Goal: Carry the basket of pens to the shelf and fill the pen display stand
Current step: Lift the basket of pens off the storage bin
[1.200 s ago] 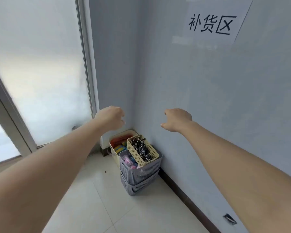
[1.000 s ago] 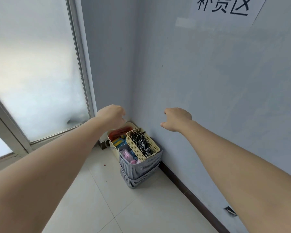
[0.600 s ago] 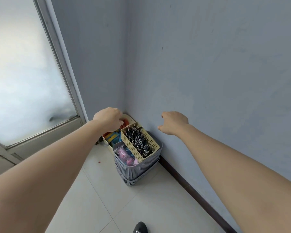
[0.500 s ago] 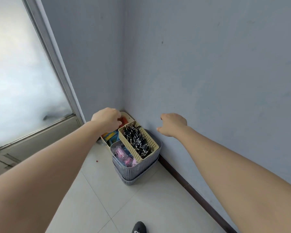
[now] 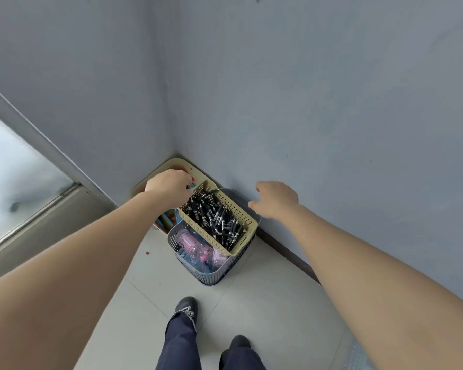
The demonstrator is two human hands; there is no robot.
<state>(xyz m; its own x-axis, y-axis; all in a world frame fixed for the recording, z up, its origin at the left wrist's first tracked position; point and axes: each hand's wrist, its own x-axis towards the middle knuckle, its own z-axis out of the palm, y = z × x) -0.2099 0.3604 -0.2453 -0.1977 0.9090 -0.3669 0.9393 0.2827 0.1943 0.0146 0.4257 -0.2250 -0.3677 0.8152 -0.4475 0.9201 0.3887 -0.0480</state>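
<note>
Two grey-blue walls [image 5: 305, 102] meet in a corner above a pale tiled floor [image 5: 265, 303], with a frosted glass door [image 5: 16, 177] along the left. Both bare forearms reach toward that corner. A grey slatted basket [image 5: 211, 273] stands on the floor against the right wall, and across its top, on the wall side, rests the beige perforated basket [image 5: 249, 222], heaped with black pens [image 5: 214, 214]. A cream bin [image 5: 171, 162] sits behind them, tucked into the corner. The left hand [image 5: 169, 184] is at the far left corner of the beige basket with its fingers curled down out of sight; whether they grip the rim cannot be told. The right hand [image 5: 275, 198] hovers by the basket's right side, fingers loosely spread and holding nothing. Dark trousers [image 5: 179, 343] and a dark shoe [image 5: 186, 305] show below. Pink packets [image 5: 190, 243] lie in the grey basket beside the beige one. A red speck [image 5: 146, 253] lies on the tiles.
</note>
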